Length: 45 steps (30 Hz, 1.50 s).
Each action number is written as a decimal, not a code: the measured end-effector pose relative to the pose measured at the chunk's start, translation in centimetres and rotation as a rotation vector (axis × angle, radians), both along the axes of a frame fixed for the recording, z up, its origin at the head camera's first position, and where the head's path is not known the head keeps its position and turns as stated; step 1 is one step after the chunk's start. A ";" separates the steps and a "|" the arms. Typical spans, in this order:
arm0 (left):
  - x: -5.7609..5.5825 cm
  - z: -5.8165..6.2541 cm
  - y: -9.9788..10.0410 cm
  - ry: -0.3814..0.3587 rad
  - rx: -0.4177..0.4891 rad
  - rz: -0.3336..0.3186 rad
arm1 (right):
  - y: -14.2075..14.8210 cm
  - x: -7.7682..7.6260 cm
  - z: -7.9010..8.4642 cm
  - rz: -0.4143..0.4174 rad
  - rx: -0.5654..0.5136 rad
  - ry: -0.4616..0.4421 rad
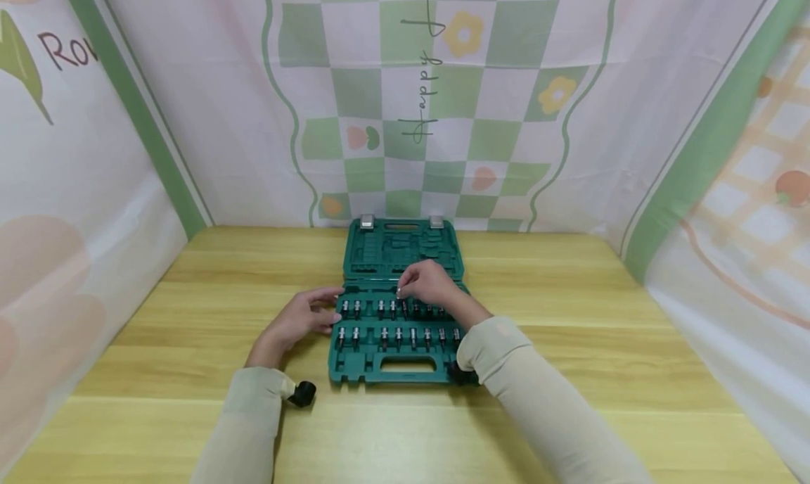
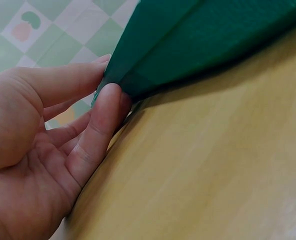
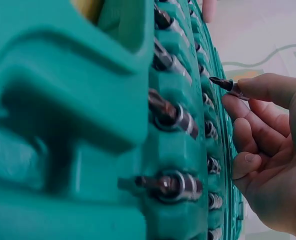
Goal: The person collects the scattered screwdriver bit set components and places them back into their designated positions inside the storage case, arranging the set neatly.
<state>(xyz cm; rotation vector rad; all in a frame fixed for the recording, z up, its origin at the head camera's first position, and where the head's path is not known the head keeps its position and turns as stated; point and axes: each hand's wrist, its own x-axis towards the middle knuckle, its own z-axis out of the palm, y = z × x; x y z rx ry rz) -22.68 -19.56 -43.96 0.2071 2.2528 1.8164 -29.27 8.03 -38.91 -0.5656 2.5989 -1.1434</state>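
A green tool case (image 1: 362,366) lies open on the table, its lid (image 1: 405,248) tipped back at the far side. Two rows of bit sockets sit in its slots, among them one (image 3: 178,185) in the near row. Between thumb and index finger, my right hand (image 1: 429,284) pinches a bit socket (image 3: 233,89) with a dark pointed tip, over the far row. The other right fingers curl loosely. At the case's left side, my left hand (image 1: 304,316) holds the edge, thumb on the rim and fingers (image 2: 95,132) against the side wall.
The case stands on a wooden table (image 1: 557,399). Behind it hangs a checkered cloth (image 1: 405,90), with more printed cloth along both sides. A black wrist camera (image 1: 304,394) sits at the left cuff.
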 end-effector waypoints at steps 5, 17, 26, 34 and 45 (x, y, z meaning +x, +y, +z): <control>0.0 0.0 0.0 0.000 0.000 0.001 | -0.6 0.5 0.1 -0.029 -0.018 -0.014; 0.0 0.0 -0.1 0.005 -0.002 -0.003 | -1.3 1.0 0.1 -0.045 -0.027 -0.039; 0.0 -0.1 -0.2 0.005 -0.002 -0.010 | -2.0 1.2 -0.1 -0.012 -0.101 -0.094; 0.0 0.1 -0.1 0.006 0.001 -0.012 | -2.6 1.4 -0.4 0.033 -0.102 -0.073; 0.0 0.0 -0.1 0.001 0.003 -0.005 | -3.9 1.9 -0.2 0.051 -0.044 -0.060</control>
